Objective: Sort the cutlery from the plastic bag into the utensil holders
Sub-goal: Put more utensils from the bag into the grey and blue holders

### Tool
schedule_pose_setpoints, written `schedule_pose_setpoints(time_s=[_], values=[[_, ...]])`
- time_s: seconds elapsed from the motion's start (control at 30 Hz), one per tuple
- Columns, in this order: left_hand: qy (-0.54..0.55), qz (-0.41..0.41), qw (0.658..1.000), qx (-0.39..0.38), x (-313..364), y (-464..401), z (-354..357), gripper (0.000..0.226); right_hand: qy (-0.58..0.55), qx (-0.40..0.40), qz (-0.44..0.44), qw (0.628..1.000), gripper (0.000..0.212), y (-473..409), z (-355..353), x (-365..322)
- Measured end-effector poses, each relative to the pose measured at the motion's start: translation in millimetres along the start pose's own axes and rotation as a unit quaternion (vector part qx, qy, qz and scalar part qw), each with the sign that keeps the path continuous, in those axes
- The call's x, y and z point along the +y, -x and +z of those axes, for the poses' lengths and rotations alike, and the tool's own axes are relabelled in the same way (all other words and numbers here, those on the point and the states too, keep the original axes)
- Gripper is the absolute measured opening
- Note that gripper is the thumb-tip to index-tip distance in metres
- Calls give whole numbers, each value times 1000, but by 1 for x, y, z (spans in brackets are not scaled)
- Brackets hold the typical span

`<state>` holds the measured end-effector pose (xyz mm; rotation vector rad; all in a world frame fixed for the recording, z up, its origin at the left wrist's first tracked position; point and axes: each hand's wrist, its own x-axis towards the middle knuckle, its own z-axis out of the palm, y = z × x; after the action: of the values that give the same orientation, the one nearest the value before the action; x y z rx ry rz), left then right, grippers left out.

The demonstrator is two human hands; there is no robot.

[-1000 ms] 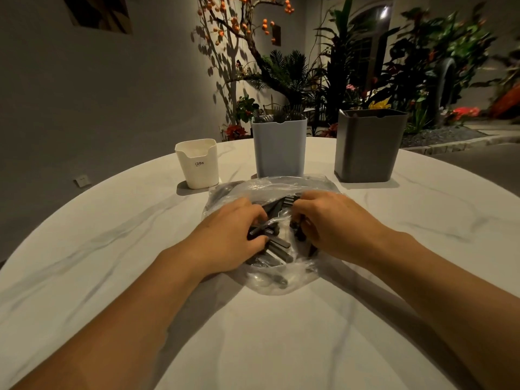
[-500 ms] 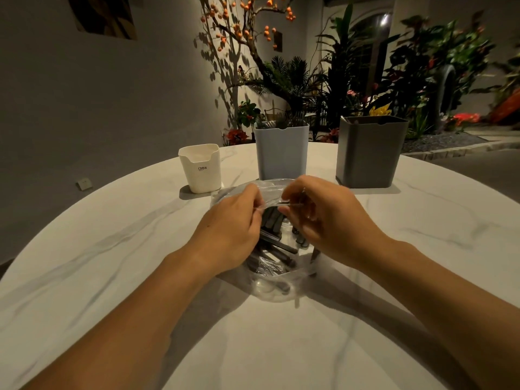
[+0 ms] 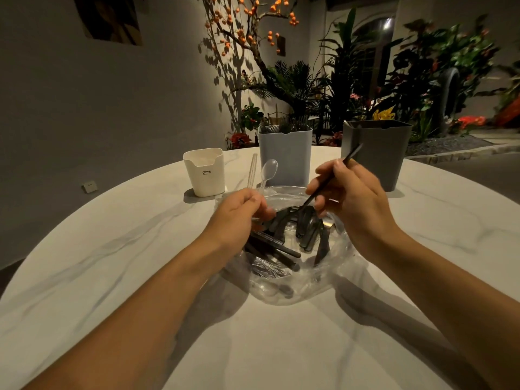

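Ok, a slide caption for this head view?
Left hand lifts clear spoon, right hand a black utensil from the bag.

Both forearms reach fwd, hands raised; left hand point(image 3: 239, 213) & right hand point(image 3: 356, 197) both curled in pinch grips.

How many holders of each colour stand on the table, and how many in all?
White holder: 1
Light blue holder: 1
Dark grey holder: 1
Total: 3
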<state>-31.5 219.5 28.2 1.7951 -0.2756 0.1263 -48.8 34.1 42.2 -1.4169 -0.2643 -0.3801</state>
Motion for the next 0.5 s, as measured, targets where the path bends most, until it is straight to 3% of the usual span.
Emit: schedule_pose_setpoints(time_s=[0.3, 0.43, 0.5], values=[[153, -104, 968, -167, 5, 10, 10, 30, -4, -69, 72, 995, 25, 6, 9, 8], [132, -108, 969, -180, 5, 6, 10, 30, 31, -42, 75, 996, 19, 5, 10, 10], [126, -112, 973, -160, 3, 6, 12, 28, 55, -18, 69, 996, 34, 3, 9, 11]])
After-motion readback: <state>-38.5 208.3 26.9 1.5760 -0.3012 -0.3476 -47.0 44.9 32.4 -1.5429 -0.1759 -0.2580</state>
